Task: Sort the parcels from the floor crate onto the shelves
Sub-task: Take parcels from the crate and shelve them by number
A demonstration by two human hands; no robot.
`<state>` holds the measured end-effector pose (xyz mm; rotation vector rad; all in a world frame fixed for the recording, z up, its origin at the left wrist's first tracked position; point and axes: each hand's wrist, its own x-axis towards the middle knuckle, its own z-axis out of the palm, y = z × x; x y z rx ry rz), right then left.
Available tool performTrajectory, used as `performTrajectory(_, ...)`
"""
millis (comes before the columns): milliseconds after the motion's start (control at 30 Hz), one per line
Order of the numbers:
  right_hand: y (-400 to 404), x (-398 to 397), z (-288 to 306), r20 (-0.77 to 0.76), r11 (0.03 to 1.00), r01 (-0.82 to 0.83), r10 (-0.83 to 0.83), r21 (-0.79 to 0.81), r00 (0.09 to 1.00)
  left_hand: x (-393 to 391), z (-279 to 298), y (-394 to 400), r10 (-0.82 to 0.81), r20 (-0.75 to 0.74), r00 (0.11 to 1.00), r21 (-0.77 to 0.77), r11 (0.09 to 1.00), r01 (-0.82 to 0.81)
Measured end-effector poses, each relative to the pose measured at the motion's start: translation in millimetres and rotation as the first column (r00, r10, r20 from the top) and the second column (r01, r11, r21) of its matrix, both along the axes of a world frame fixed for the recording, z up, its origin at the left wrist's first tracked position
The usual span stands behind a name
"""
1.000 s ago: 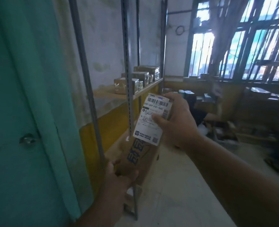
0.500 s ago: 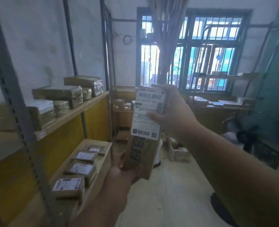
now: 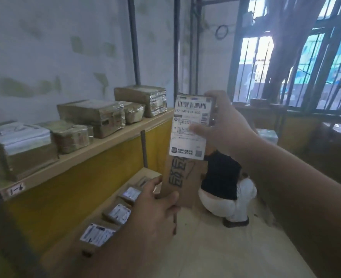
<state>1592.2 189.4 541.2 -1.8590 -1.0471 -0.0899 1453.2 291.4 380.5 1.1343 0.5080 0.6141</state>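
Parcel (image 3: 185, 155) upright in mid-air beside upper shelf (image 3: 97, 149) — left hand (image 3: 157, 205) gripping bottom end, right hand (image 3: 221, 125) pinching label end. Long stiff cardboard, probably light — best held at both ends.

Dim room; daylight glares through barred dark-framed window (image 3: 285, 63), panes blown out. Foreground soft, motion-blurred; wide-angle bending at edges; lower left corner dark.
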Motion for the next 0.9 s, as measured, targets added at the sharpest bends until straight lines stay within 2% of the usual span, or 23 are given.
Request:
performTrajectory(233, 64.8, 97.8, -48.8, -0.07, 0.999, -0.009, 0.007, -0.031, 0.998, 86.8, -42.3, 64.1, 0.013, -0.101, 0.995, 0.003, 1.0, -0.013)
performTrajectory(433, 95.6, 177.1, -97.5, -0.13, 0.989, -0.011, -0.008, -0.149, 0.992, 157.4, -83.7, 71.1, 0.049, -0.192, 0.98, -0.156, 0.984, -0.08)
performTrajectory(633, 143.4, 255.2, -140.3, -0.146, 0.966, -0.124, 0.092, -0.227, 0.985, 223.7, -115.6, 90.1, 0.151, -0.218, 0.964, -0.23, 0.952, -0.201)
performTrajectory(767, 183.9, 309.5, -156.1, -0.178, 0.9, -0.286, 0.239, -0.33, 0.955, 268.2, -145.2, 91.7, 0.29, -0.253, 0.923, -0.253, 0.901, -0.352)
performTrajectory(900, 234.0, 344.5, -172.5, -0.189, 0.782, -0.41, 0.364, -0.47, 0.912, 300.9, -166.7, 90.4, 0.415, -0.311, 0.855, -0.307, 0.807, -0.504)
